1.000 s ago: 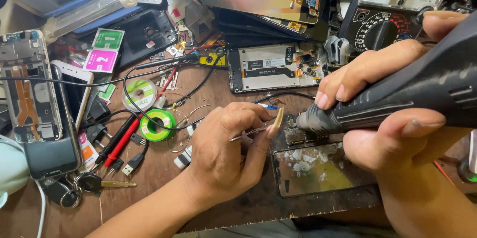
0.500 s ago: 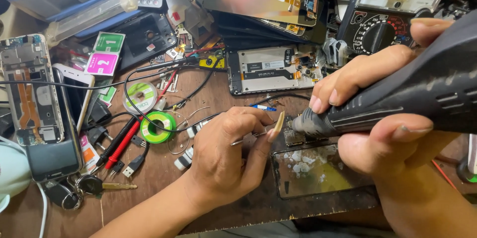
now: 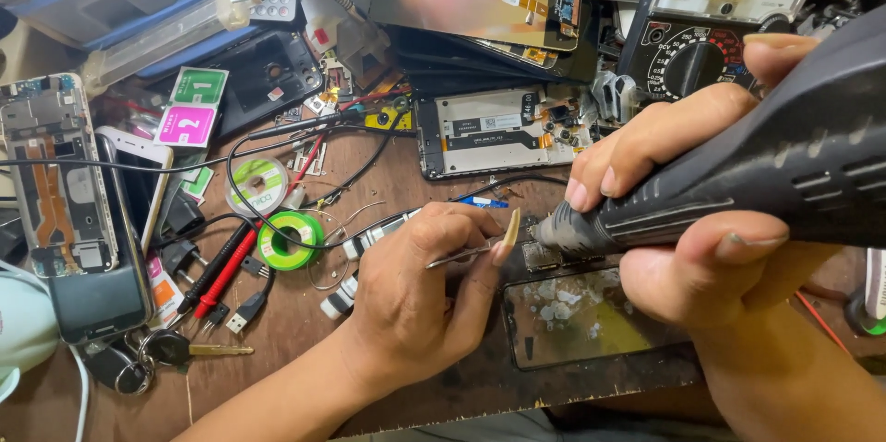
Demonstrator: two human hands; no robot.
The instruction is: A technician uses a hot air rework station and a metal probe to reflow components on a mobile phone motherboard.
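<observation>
My right hand (image 3: 701, 221) grips a black ribbed rotary tool (image 3: 738, 184), its tip pointing left and down at the top edge of a dark phone panel (image 3: 591, 317) lying on the wooden bench. White flecks cover part of the panel's glass. Just left of the tool tip, my left hand (image 3: 415, 299) rests on the bench with metal tweezers (image 3: 461, 256) pinched between thumb and fingers. The tweezer points reach toward the same spot on the panel. What the tweezers touch is hidden behind my thumb.
An opened phone frame (image 3: 498, 133) lies behind the hands. An analogue multimeter (image 3: 711, 36) stands at the back right. At left are a green solder reel (image 3: 291, 241), red and black probes (image 3: 221, 271), a stripped phone (image 3: 55, 184), keys (image 3: 175, 348) and black cables.
Both hands have stayed at the panel's top edge with only slight shifts. The rotary tool tip and tweezers remain at the same spot.
</observation>
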